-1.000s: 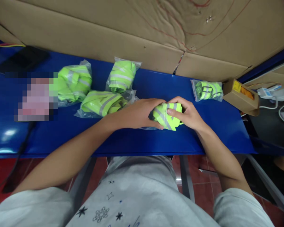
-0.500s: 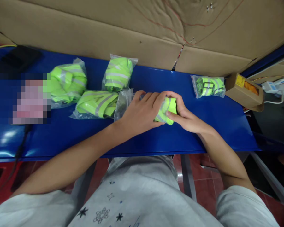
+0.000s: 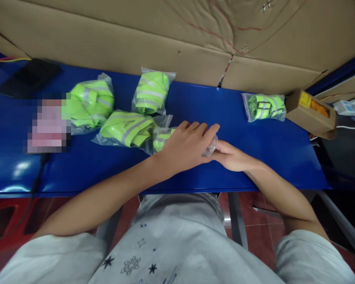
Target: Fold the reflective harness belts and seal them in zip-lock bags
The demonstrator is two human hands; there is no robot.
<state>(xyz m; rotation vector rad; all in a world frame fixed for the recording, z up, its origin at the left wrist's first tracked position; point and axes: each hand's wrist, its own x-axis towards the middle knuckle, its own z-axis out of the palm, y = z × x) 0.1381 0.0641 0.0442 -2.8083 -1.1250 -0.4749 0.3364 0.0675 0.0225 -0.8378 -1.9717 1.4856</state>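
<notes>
A rolled fluorescent yellow-green reflective vest [image 3: 162, 139] in a clear plastic bag lies low over the blue table, mostly hidden under my left hand [image 3: 187, 144]. That hand is curled over the bundle from above, its fingers pointing right. At the bundle's right end, my right hand [image 3: 232, 154] pinches the crumpled clear plastic of the bag [image 3: 210, 146] between thumb and fingers. Just left of the bundle, touching or nearly so, rests another bagged reflective vest [image 3: 128, 128].
Behind it stand two more bagged vests, one at back centre [image 3: 152, 92] and one at left [image 3: 91, 100]. A smaller bagged one [image 3: 264, 107] sits at right beside a cardboard box [image 3: 310, 112]. A blurred-out item [image 3: 47, 126] and a black object [image 3: 29, 77] are on the left.
The bundle's yellow-green end, earlier facing right, now shows on the left, with clear plastic at the right. My left hand has shifted slightly right; my right hand has lowered onto the bag's end.
</notes>
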